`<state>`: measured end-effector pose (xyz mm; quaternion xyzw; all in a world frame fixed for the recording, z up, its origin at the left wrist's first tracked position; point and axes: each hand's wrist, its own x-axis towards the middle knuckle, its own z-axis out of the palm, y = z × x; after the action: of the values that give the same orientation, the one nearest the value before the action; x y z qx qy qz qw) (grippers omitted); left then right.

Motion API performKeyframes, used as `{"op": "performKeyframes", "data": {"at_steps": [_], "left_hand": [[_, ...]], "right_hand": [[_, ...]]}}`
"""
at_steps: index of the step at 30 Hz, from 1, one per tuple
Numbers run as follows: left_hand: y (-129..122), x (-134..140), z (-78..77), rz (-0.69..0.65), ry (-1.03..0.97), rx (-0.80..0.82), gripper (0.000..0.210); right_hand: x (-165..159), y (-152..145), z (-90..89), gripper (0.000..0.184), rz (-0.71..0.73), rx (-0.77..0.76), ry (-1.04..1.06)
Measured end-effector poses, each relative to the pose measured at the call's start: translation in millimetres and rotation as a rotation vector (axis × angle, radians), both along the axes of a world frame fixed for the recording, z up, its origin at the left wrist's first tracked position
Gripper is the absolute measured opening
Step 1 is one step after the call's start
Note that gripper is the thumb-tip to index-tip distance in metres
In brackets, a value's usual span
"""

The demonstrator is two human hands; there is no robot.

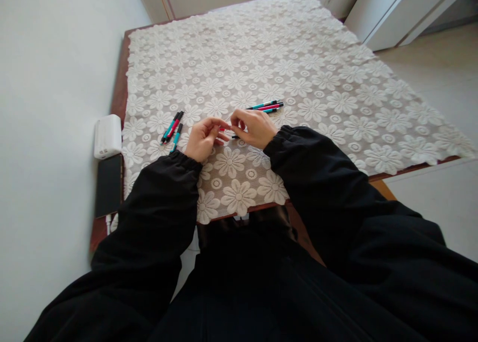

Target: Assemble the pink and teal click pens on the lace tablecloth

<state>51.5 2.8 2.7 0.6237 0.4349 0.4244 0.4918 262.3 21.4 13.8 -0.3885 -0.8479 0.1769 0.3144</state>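
Over the tablecloth my left hand (203, 140) and my right hand (257, 128) meet fingertip to fingertip. A small red pen part (222, 129) shows at the left fingers, which are closed on it. My right thumb and forefinger are pinched at its other end; what they hold is too small to make out. Below the right fingers a thin dark tip (235, 137) pokes out, mostly hidden. Beside my left wrist lie a few teal and red pens (172, 127), and a teal pen (177, 137) lies nearest the hand. Behind my right hand rests another group of teal and red pens (266, 106), partly covered.
A white lace tablecloth (239, 195) with a flower pattern covers the wooden table. On the left edge, against the wall, are a white charger-like block (108, 136) and a dark flat device (109, 185) with a white cable (108, 223). White cabinets (396, 13) stand beyond the table's right side.
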Motion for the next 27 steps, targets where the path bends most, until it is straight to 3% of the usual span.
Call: {"op": "performKeyframes", "data": {"at_steps": [4,12,27], "left_hand": [[0.7,-0.6,-3.3,0.017,0.021,0.066,0.009],[2.6,-5.3,-7.0,0.025,0.179,0.176,0.027],[0.3,-3.5,-4.0,0.017,0.281,0.235,0.025]], "right_hand": [[0.8,1.4,-2.1,0.012,-0.033,0.002,0.024],[0.9,0.1,1.2,0.022,-0.075,0.056,0.042],[1.1,-0.4,4.9,0.019,-0.123,0.049,0.104]]}}
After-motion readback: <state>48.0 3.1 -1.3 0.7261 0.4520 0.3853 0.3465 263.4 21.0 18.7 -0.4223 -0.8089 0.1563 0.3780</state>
